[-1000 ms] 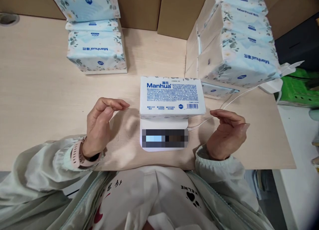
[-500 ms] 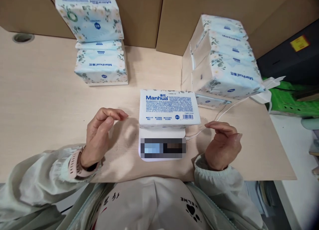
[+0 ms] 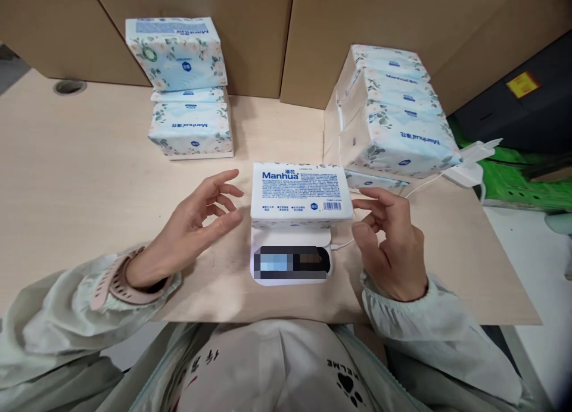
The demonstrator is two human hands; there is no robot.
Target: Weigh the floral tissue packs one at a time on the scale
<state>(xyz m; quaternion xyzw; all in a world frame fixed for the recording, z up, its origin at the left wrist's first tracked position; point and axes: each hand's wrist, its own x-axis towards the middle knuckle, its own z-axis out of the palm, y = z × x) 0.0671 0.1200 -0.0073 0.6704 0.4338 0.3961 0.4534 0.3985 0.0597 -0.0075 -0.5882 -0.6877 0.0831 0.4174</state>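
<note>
A white and blue tissue pack (image 3: pixel 302 192) rests on a small white scale (image 3: pixel 263 238), its printed side facing up. The scale's display (image 3: pixel 291 263) is blurred out. To the left of the pack, my left hand (image 3: pixel 203 221) is open with its fingers spread, a small gap away from the pack's side. My right hand (image 3: pixel 391 239) is at the pack's right side, also open, fingers apart and slightly bent. Its fingertips are very near the pack's right edge; whether they touch it I cannot tell. Neither hand holds anything.
One stack of tissue packs (image 3: pixel 190 117) stands at the back left, a larger stack (image 3: pixel 397 123) at the back right. Cardboard boxes (image 3: pixel 250 37) line the rear of the wooden table (image 3: pixel 102 162). A white cable (image 3: pixel 424 184) runs from the scale toward a power strip (image 3: pixel 467 171).
Both hands have opened out and moved up toward the tissue pack's two sides, the right one coming close to its edge. The pack stays on the scale. The camera view has shifted slightly.
</note>
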